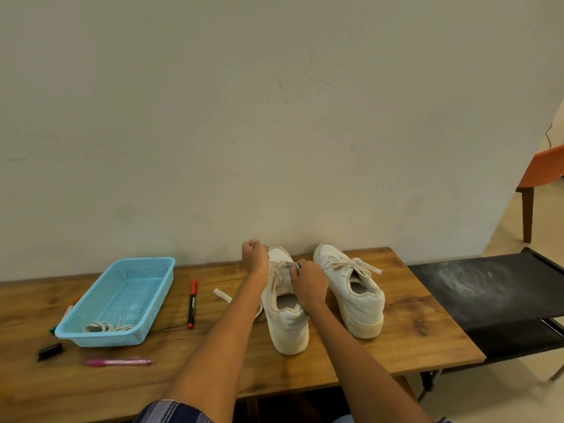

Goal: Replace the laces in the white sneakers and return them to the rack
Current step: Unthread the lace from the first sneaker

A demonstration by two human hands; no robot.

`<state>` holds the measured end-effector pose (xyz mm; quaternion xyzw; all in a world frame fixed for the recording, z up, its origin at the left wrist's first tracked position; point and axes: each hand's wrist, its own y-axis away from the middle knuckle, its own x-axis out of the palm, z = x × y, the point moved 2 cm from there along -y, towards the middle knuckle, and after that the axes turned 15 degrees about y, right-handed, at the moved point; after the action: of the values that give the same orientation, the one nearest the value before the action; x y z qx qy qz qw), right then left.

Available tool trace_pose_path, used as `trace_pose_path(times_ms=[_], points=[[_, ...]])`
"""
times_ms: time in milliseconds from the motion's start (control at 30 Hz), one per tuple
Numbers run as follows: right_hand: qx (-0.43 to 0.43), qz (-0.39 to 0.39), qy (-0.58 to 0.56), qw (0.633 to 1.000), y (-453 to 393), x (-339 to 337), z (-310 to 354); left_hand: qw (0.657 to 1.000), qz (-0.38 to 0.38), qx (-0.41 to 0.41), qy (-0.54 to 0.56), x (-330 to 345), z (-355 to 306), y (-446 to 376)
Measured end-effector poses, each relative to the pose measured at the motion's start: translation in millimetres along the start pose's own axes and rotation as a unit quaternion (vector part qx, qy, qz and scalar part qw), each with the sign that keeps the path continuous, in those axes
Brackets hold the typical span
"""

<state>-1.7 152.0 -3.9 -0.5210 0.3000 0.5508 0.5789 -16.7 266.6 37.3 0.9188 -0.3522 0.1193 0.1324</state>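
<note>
Head view, left hand [254, 254]: I see it fisted, pulling the lace [282, 264] taut.
Right hand [306, 280]: pinching the same lace over the eyelets.
Near sneaker [287, 325]: on the table [412, 325], between my forearms.
Second sneaker [354, 294]: laced, just right.
Rack [488, 288]: right of the table.
Blue basket [122, 300]: left, holding laces.

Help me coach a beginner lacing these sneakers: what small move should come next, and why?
Probably pull the lace snug through the eyelets of the near sneaker. Both hands, left hand and right hand, pinch it over the tongue, and a loose end trails on the table, while the other sneaker looks laced.
</note>
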Motion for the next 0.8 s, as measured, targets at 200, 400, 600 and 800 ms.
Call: trace_pose_path(times_ms=[200,400,600,800], points=[[0.007,-0.003,-0.008,1.000,0,0,1,0.810,0.184,0.108,-0.546,6,8,6],[0.008,-0.002,-0.008,1.000,-1,2,-1,0.798,0.150,0.103,-0.575,11,7,9],[0.010,0.002,-0.014,1.000,-1,3,-1,0.920,0.179,0.036,-0.346,5,6,1],[0.001,0.007,0.001,1.000,0,0,0,0.977,-0.042,-0.095,0.184,-8,2,-4]])
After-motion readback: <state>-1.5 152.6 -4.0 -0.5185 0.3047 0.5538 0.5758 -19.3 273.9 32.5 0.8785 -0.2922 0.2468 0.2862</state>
